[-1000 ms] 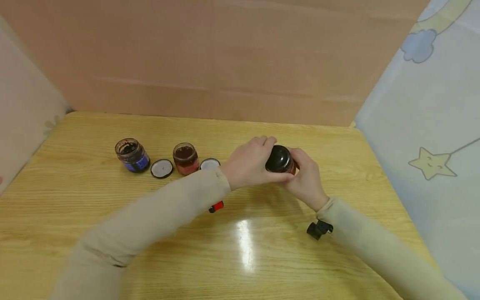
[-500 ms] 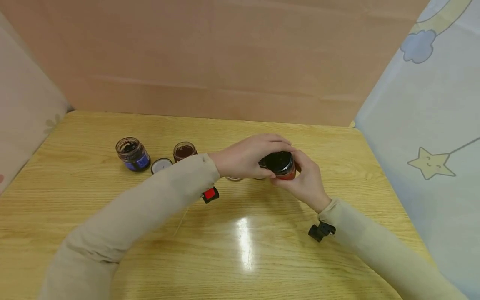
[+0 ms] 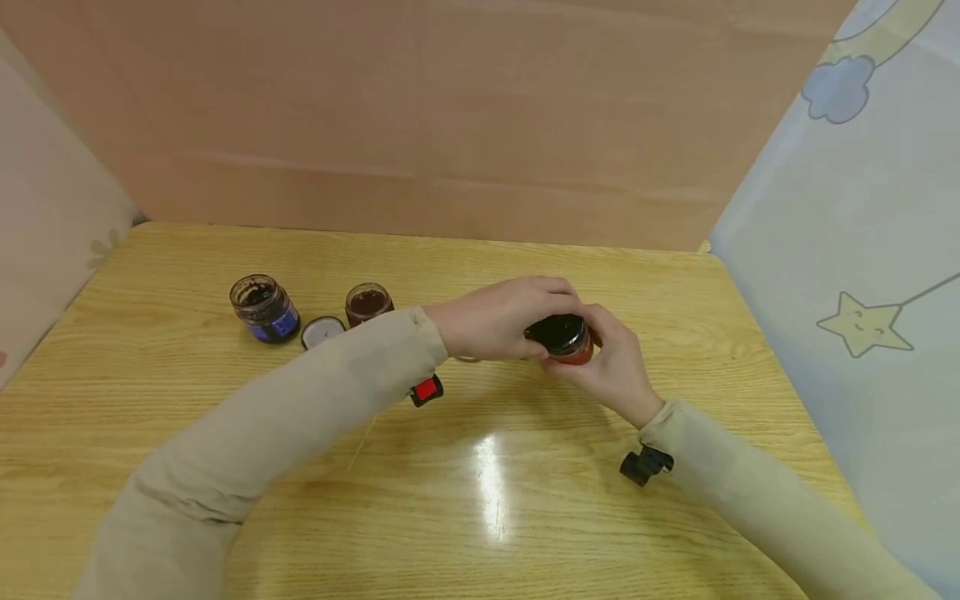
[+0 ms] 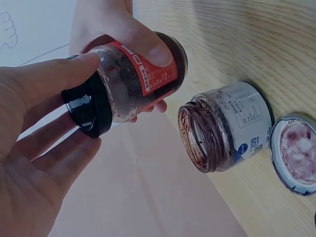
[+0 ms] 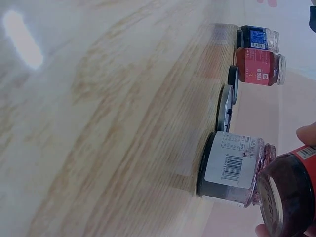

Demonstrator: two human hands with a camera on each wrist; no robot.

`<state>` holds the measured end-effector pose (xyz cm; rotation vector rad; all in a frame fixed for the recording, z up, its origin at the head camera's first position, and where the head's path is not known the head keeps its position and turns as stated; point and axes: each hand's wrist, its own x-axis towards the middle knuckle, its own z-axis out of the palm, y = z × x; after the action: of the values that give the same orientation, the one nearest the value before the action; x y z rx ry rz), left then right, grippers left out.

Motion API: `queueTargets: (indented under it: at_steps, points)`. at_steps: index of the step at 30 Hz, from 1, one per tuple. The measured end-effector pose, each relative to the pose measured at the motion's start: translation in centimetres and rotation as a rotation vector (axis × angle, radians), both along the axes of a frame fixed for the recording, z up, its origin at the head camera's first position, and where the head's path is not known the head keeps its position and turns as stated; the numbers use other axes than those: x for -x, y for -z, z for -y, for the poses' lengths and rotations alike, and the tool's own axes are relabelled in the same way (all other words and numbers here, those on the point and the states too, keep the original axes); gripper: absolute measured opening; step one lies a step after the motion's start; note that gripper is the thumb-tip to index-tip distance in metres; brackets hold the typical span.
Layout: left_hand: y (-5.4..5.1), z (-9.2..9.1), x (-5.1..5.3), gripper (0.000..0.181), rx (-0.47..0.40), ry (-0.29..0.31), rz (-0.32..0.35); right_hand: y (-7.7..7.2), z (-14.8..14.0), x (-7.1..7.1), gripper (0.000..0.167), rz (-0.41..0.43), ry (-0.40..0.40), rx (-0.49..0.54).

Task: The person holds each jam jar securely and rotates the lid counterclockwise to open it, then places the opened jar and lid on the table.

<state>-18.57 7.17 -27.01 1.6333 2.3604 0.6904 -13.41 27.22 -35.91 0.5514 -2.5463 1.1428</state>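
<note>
In the head view, my right hand (image 3: 618, 367) grips a glass jar (image 3: 577, 353) with a red label and dark contents, holding it above the table. My left hand (image 3: 502, 318) reaches over the top, thumb and fingers around the jar's black lid (image 4: 89, 106). In the left wrist view the lid sits on the jar's mouth. Behind the hands stands a white-labelled jar (image 4: 242, 118), without a lid and smeared inside, with its stained lid (image 4: 298, 153) lying inside-up beside it. The left hand mostly hides both in the head view.
To the left stand an uncovered blue-labelled jar (image 3: 270, 312) and an uncovered red-labelled jar (image 5: 256, 66), the latter partly behind the left sleeve (image 3: 300, 408). An upturned lid (image 3: 323, 331) lies between them. An orange-brown wall (image 3: 450, 125) rises behind the wooden table (image 3: 555, 500).
My left hand has turned about the lid, its fingers now further across the top, and its forearm covers more of the red-labelled jar. The right hand keeps its grip almost unmoved.
</note>
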Motion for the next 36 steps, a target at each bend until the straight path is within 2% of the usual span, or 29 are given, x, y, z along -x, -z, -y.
queueTargets:
  at_steps: [6,14,28,32,36]
  points:
    - [0.2,-0.1,-0.1,0.053,0.024,-0.074,0.001,-0.1,-0.1,0.0,0.063,-0.017,-0.013,-0.005]
    - [0.5,-0.3,-0.6,0.051,-0.007,-0.175,-0.008,-0.4,-0.5,0.0,0.057,-0.017,-0.004,-0.030]
    - [0.5,-0.7,-1.5,0.042,-0.050,-0.373,0.057,-1.1,-0.5,0.2,0.060,0.000,0.019,-0.080]
    - [0.6,-0.8,-1.5,0.038,-0.062,-0.402,0.083,-1.2,-0.4,0.2,0.060,0.012,0.024,-0.084]
    - [0.7,-0.7,-1.5,0.043,-0.053,-0.402,0.076,-1.2,-0.4,0.2,0.060,0.014,0.023,-0.091]
